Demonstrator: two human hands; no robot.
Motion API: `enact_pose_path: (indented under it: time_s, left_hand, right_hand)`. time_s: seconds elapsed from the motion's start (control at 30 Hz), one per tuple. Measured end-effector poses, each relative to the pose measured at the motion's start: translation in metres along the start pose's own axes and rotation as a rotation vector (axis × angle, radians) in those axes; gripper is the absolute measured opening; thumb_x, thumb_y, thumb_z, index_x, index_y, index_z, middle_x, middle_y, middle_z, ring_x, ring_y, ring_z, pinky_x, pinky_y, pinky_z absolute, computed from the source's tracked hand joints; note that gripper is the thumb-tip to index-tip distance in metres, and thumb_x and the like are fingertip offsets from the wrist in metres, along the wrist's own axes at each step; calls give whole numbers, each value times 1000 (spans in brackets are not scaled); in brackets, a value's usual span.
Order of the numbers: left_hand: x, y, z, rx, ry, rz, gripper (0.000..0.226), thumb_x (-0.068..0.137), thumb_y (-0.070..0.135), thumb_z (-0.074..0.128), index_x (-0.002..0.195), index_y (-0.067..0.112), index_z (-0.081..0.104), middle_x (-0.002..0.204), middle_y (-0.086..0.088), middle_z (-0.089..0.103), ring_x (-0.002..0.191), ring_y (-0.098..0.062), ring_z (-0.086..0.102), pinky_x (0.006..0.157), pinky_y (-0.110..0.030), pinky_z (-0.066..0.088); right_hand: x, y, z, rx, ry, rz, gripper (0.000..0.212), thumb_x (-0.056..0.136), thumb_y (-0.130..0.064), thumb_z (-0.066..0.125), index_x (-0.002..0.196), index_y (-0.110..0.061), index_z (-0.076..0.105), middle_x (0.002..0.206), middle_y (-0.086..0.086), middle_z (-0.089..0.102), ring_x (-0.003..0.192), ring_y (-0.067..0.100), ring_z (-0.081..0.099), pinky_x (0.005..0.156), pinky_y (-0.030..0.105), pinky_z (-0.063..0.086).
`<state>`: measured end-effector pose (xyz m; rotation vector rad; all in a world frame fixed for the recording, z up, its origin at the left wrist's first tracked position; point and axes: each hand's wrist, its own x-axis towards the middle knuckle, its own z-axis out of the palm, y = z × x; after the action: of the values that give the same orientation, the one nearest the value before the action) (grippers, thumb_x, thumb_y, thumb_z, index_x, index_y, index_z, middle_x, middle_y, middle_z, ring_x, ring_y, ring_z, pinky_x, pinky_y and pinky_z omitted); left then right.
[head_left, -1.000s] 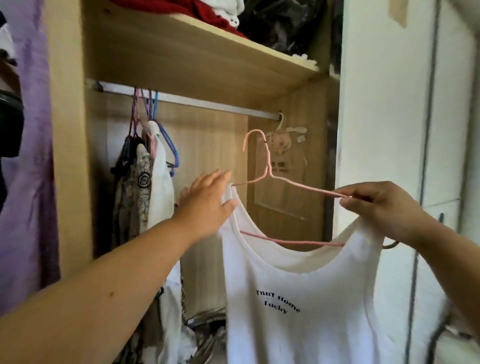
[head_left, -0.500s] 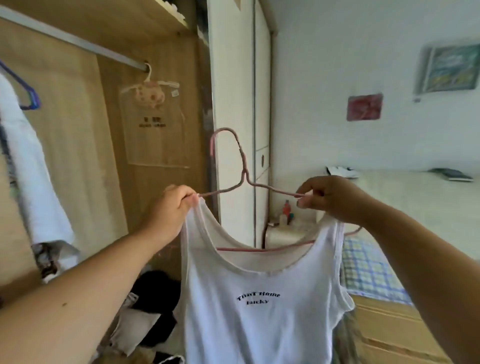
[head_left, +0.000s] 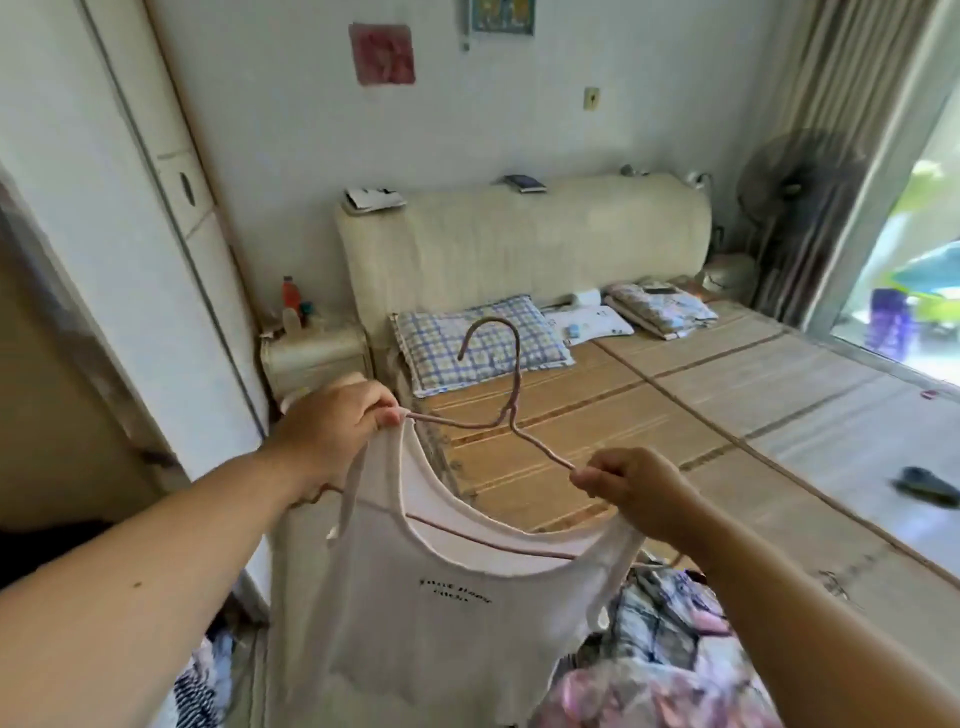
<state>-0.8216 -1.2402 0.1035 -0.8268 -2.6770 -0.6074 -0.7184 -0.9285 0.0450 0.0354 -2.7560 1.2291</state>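
- White tank top (head_left: 441, 623) hangs on a pink wire hanger (head_left: 511, 410).
- Left hand (head_left: 332, 421) pinches the hanger's left end at the strap; right hand (head_left: 634, 488) pinches its right arm.
- Both are held in the air over the bed's (head_left: 753, 395) near left corner.
- A checked pillow (head_left: 540, 338) lies at the bed's head edge.

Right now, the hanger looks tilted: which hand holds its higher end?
The left hand, pinching hanger and top strap; the right hand grips the end lower in view.
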Motion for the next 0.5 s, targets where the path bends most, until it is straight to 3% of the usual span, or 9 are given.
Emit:
enact_pose_path:
  time_s: [0.2, 0.37, 0.5]
  left_hand:
    - [18, 93, 126, -145, -285, 148, 17, 92, 37, 55, 93, 26, 67, 89, 6, 54, 87, -13, 52, 74, -28, 38]
    - [15, 191, 227, -194, -492, 214, 20, 94, 43, 49, 95, 29, 63, 88, 13, 49, 82, -8, 49, 60, -17, 31]
    - [20, 254, 289, -193, -558, 170, 19, 91, 41, 56, 94, 28, 69, 91, 6, 57, 85, -14, 51, 68, -28, 38]
  right_hand:
    - [-123, 113, -34, 43, 121, 353, 39, 82, -38, 68, 52, -19, 51, 45, -13, 40, 44, 0, 33, 45, 16, 27]
    - [-217, 182, -73, 39, 189, 590, 38, 83, -30, 69, 52, -18, 50, 47, -10, 40, 46, 3, 34, 47, 19, 28]
    - [-256, 232, -90, -23, 236, 714, 31, 87, -30, 64, 58, -22, 55, 49, -11, 41, 46, 0, 38, 47, 17, 29]
